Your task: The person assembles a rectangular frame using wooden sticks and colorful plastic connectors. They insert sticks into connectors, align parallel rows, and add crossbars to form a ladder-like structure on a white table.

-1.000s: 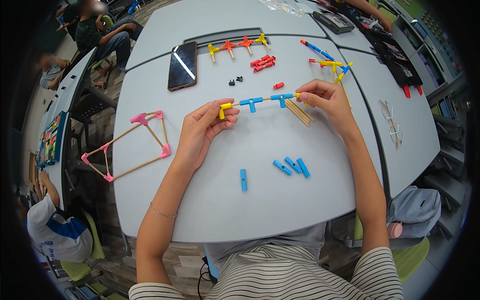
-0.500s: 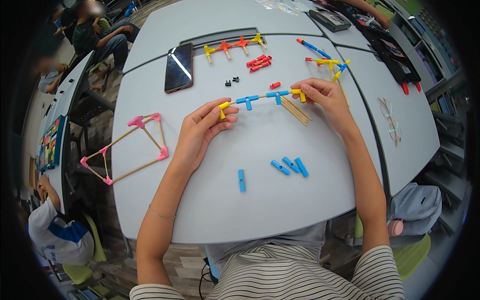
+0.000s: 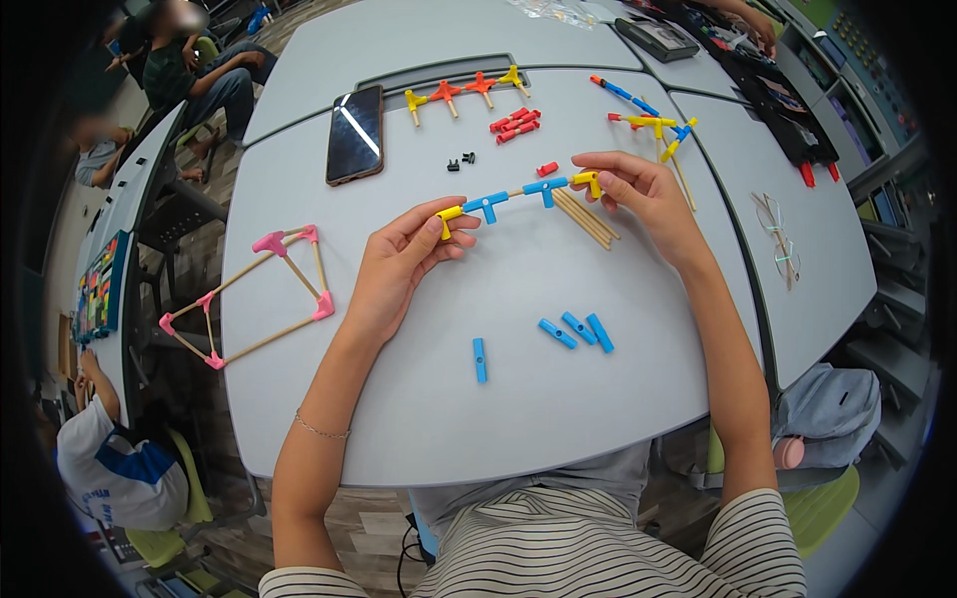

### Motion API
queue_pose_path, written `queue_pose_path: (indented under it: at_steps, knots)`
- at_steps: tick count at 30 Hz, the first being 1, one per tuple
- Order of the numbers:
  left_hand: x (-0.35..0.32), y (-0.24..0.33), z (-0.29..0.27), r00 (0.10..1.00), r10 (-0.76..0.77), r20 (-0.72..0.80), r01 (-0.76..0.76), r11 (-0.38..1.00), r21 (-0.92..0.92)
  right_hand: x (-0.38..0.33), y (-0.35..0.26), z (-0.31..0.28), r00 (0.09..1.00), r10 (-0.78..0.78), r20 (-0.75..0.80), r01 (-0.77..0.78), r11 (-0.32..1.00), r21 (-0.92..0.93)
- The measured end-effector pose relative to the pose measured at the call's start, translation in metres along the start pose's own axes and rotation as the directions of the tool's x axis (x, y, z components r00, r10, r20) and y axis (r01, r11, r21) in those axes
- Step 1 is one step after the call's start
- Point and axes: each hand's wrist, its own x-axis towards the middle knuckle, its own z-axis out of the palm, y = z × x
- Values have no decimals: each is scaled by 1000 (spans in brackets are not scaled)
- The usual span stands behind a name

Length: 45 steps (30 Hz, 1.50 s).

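A row of joined connectors hangs above the table between my two hands: a yellow elbow, a blue tee, a short wooden stick, a second blue tee and another yellow elbow. My left hand pinches the left yellow elbow, whose leg points down. At the other end, my right hand has thumb and fingers closed around the right yellow elbow. Both tees point their stems downward. Under the right tee lie several wooden sticks. Nearer me are several loose blue connectors.
To the left stands a pink-cornered stick frame. Beyond my hands lie a phone, black bits, red connectors and a yellow-and-blue assembly. Eyeglasses rest at right. Other people sit left.
The gaps between the yellow elbows and the blue tees have closed, and the row is shorter. My right fingers have shifted on the right elbow, which sits slightly further left.
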Motion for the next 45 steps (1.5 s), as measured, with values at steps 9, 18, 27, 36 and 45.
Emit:
queue_pose_path:
  at_steps: [9,18,27,36,45]
  knots:
    - [-1,3,1,999,-5,-46,1,995,-99,0,-4,0,995,72,-67,-69,997,40]
    - [-6,-3,4,815,560,145,-458,472,754,-1,-7,1,994,71,-84,-66,996,62]
    - [-11,-6,9,605,745,279,-579,172,797,0,-3,0,987,123,-100,-110,985,133]
    - [-15,-2,9,492,783,380,-608,-2,794,-1,-7,3,949,277,-153,-236,942,240]
    - [-11,-4,11,891,442,-100,-357,821,446,3,-3,-9,963,180,-203,-121,955,272]
